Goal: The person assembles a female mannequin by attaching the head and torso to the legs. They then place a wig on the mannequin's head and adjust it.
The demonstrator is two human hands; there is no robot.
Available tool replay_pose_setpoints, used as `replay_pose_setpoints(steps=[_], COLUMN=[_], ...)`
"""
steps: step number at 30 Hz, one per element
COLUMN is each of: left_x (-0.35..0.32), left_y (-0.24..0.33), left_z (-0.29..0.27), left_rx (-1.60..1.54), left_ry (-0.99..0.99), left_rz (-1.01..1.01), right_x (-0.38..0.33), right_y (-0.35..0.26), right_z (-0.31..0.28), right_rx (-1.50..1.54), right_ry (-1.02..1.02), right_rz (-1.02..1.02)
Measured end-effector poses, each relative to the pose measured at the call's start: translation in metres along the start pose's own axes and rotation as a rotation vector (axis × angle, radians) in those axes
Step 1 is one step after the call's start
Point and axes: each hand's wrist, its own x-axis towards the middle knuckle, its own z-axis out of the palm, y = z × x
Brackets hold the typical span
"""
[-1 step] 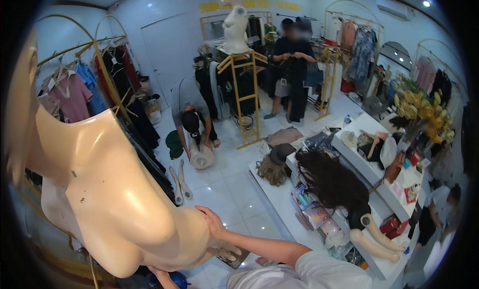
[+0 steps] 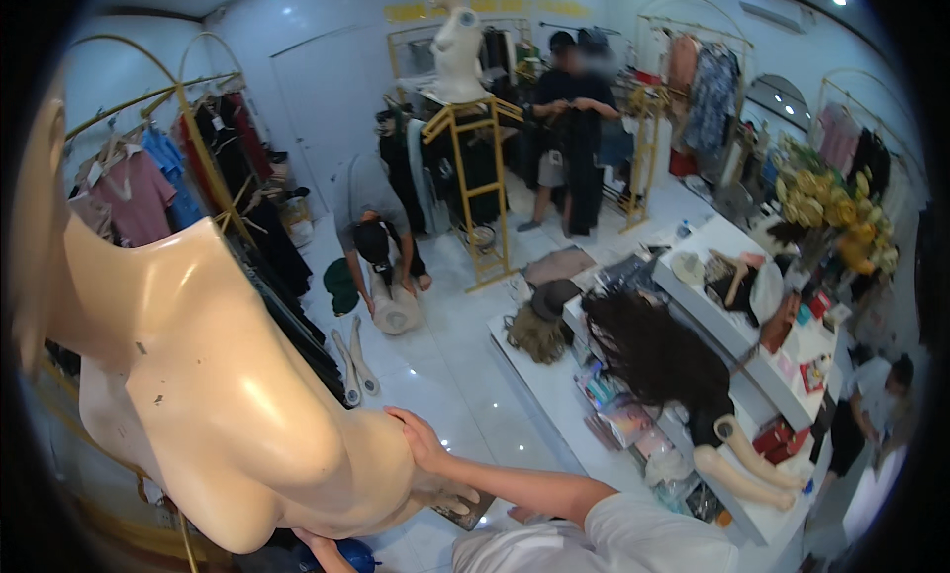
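Note:
A large beige mannequin torso [image 2: 237,375] fills the left side, leaning toward the lower right, with small chips in its paint. My right hand [image 2: 424,440] is wrapped against its waist on the far side, the thumb side and palm pressed to the surface. At the lower edge, my left hand [image 2: 319,547] grips the near side of the same torso below the bust; its fingers are partly hidden by the torso. Beneath the waist, mannequin feet [image 2: 467,498] show on a dark base plate [image 2: 461,519].
A person [image 2: 374,212] bends over a mannequin part [image 2: 398,314] beside two loose mannequin arms [image 2: 358,367]. White display steps [image 2: 534,395] on the right carry a dark-haired mannequin [image 2: 658,360], bags and hats. Gold clothes racks [image 2: 188,108] line the left; another person [image 2: 572,128] stands behind.
The surroundings have shifted slightly left in the view. Both hands stay at the same spots on the mannequin torso.

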Motion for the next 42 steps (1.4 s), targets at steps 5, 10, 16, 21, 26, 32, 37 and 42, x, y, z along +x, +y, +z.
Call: replay_pose_setpoints(steps=[5,10,16,21,26,32,37,42], left_x=[-0.023,-0.007,-0.031,0.025,0.031,0.027,0.005,0.027], left_y=[0.011,0.007,0.026,-0.006,-0.007,-0.004,0.001,-0.009], left_z=[0.049,0.020,0.060,-0.018,-0.024,-0.024,0.005,-0.012], left_rx=[0.145,0.187,0.224,0.165,0.236,0.146,0.047,0.061], left_ry=[0.072,-0.077,-0.042,-0.237,-0.289,-0.371,-0.394,-0.416], left_rz=[0.045,-0.095,-0.054,-0.072,-0.049,-0.033,0.002,0.015], right_x=[-0.005,-0.007,-0.021,-0.038,-0.037,-0.039,-0.040,-0.050], right_y=[-0.001,-0.012,-0.005,-0.021,-0.013,-0.016,-0.021,-0.022], right_z=[0.000,0.006,0.011,0.033,0.032,0.025,0.017,0.021], right_rx=[-0.027,0.071,-0.124,-0.092,-0.209,-0.349,-0.259,-0.278], right_ry=[0.036,0.034,0.249,0.408,0.364,0.240,0.242,0.269], right_rz=[-0.006,0.115,0.098,0.194,0.166,0.137,0.154,0.176])
